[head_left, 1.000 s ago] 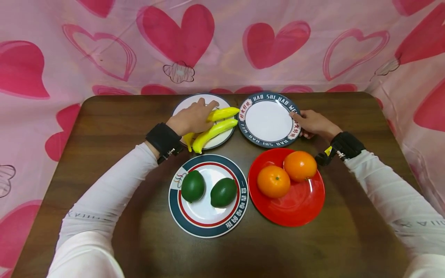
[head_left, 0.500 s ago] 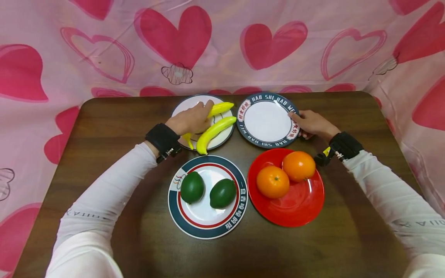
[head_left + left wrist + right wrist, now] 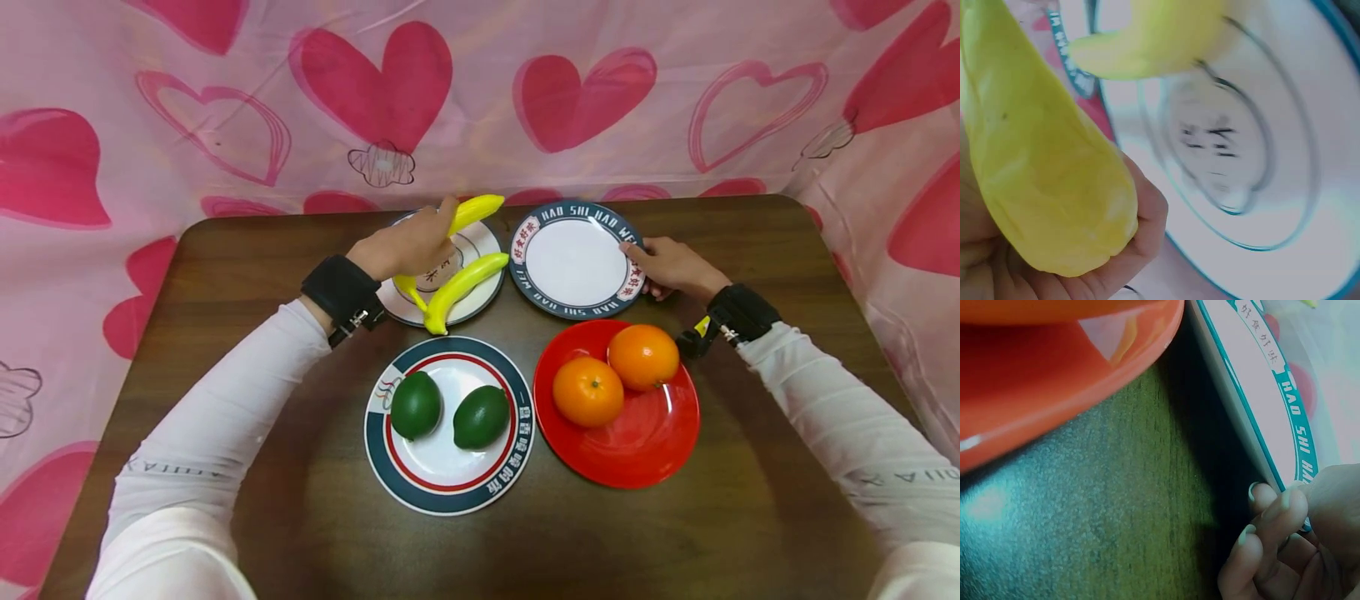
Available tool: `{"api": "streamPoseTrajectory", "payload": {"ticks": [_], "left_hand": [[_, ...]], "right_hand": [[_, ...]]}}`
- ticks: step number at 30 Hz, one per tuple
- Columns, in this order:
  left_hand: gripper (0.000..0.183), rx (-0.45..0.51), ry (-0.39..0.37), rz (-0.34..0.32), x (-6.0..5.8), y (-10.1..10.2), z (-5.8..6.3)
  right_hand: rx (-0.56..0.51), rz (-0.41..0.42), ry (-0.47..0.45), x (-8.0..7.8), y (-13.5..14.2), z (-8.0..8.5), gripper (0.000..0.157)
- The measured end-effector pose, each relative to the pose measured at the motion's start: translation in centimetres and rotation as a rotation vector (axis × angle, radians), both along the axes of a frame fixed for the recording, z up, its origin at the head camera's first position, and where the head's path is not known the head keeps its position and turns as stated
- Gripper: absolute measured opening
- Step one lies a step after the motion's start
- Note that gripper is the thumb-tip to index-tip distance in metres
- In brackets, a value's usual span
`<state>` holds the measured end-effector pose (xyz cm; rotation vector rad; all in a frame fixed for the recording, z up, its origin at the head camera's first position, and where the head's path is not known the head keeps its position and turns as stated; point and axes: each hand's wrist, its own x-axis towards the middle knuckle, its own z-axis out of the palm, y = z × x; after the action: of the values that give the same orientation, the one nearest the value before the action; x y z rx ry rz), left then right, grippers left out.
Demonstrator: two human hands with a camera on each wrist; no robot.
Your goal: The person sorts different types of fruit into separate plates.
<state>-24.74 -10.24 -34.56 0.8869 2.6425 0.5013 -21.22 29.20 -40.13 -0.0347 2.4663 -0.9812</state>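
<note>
My left hand [image 3: 411, 240] grips a yellow banana [image 3: 477, 212] over the white plate [image 3: 489, 243] at the back left. In the left wrist view this banana [image 3: 1054, 169] lies across the palm with the fingers curled behind it. Another yellow tip [image 3: 409, 288] shows just below the hand in the head view. A second banana [image 3: 467, 290] lies on the plate, its lower end at the front rim. My right hand [image 3: 678, 265] pinches the right rim of a blue-rimmed plate [image 3: 576, 305], thumb on top and fingers beneath; the right wrist view shows fingers [image 3: 1288, 506] at its edge.
In front on the left, a blue-rimmed plate [image 3: 450, 502] with a red ring bears two green limes [image 3: 482, 417]. Beside it, a red plate [image 3: 637, 458] holds two oranges [image 3: 588, 392]. A pink heart-patterned cloth [image 3: 480, 150] hangs behind the dark wooden table [image 3: 300, 500].
My left hand has moved up and back with the banana, away from the second banana, uncovering the plate's middle. The right hand keeps its hold on the rim.
</note>
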Motion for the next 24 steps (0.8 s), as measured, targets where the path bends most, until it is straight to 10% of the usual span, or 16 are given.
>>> {"api": "streamPoseTrajectory", "payload": {"ticks": [16, 24], "left_hand": [[0.062, -0.056, -0.015, -0.156, -1.5, 8.1, 4.4], [0.063, -0.156, -0.050, -0.114, -2.2, 11.3, 3.7]], "right_hand": [[0.031, -0.013, 0.003, -0.2, -0.4, 0.1, 0.062], [0.028, -0.007, 0.007, -0.4, -1.1, 0.2, 0.061]]}}
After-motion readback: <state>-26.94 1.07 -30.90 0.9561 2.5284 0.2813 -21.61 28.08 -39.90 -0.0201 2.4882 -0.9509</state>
